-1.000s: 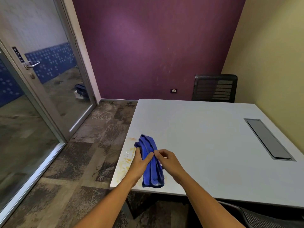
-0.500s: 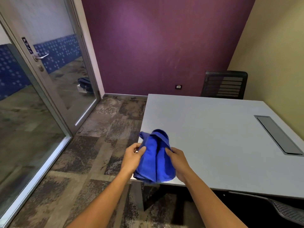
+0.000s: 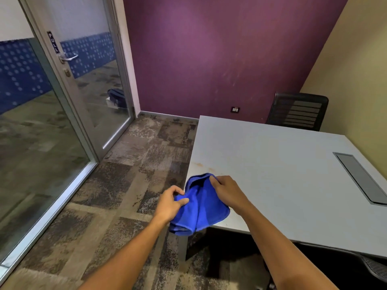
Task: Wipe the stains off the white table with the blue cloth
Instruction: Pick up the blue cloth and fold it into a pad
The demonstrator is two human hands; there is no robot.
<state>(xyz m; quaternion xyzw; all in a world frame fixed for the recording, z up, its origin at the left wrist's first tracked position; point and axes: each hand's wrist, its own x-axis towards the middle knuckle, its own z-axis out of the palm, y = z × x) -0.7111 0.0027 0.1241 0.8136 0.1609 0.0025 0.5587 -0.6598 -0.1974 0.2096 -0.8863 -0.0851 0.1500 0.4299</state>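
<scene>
Blue cloth (image 3: 200, 206) bunched at near left corner of white table (image 3: 282, 174), pinched by left hand (image 3: 169, 203) and right hand (image 3: 227, 190); stains (image 3: 202, 165) just beyond, along left edge; right hand nearer.

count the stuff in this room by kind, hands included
hands: 2, left hand and right hand
blue cloth: 1
white table: 1
black chairs: 2, far chair and near chair
glass door: 1
total: 7
</scene>
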